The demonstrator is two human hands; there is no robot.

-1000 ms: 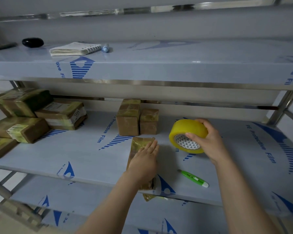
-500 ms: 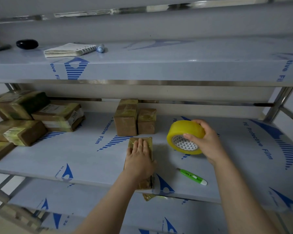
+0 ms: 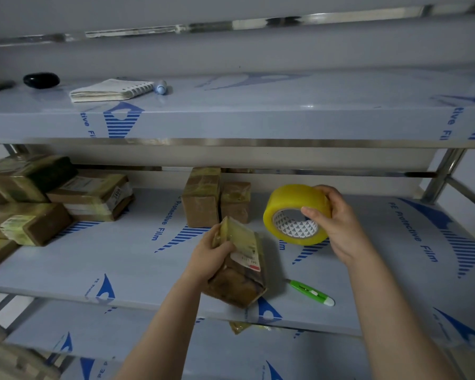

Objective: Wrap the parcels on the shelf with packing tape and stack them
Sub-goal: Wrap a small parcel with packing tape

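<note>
Head view.

Left hand (image 3: 211, 259): fingers and thumb curled round the upper left edge of a parcel (image 3: 244, 286), a firm grip. The parcel is brown and glossy with tape, and a white label with a red mark is on the face turned to the camera. It is tilted up on its long side near the front lip of the middle shelf (image 3: 121, 256), about 6 o'clock from frame centre. Cannot tell whether its lower end touches the shelf.

Right hand (image 3: 340, 229): closed round a yellow tape roll (image 3: 291, 198), thumb across the core rim, fingers over the outer band. The roll is held clear of the shelf at 2 o'clock from the parcel, near it but apart. The core opening faces the camera.

Green cutter (image 3: 310, 292): flat on the middle shelf, 4 o'clock from the parcel, just beside it, not touching.

Back pair (image 3: 202, 201): two taped parcels upright, side by side at the rear rail, 12 o'clock from the held parcel. The left one is taller.

Pile (image 3: 93, 196): several taped parcels at 9 o'clock, at the left end of the shelf. Some rest on others, and the outermost are cut by the frame edge.

Top shelf (image 3: 258, 119): spiral notebook (image 3: 110, 90) at 11 o'clock, a pen (image 3: 161, 86) against its right edge, and a black oval object (image 3: 41, 80) to its 9 o'clock.

Yellowish scrap (image 3: 239, 326): shows under the middle shelf's front lip, 6 o'clock from the parcel.
</note>
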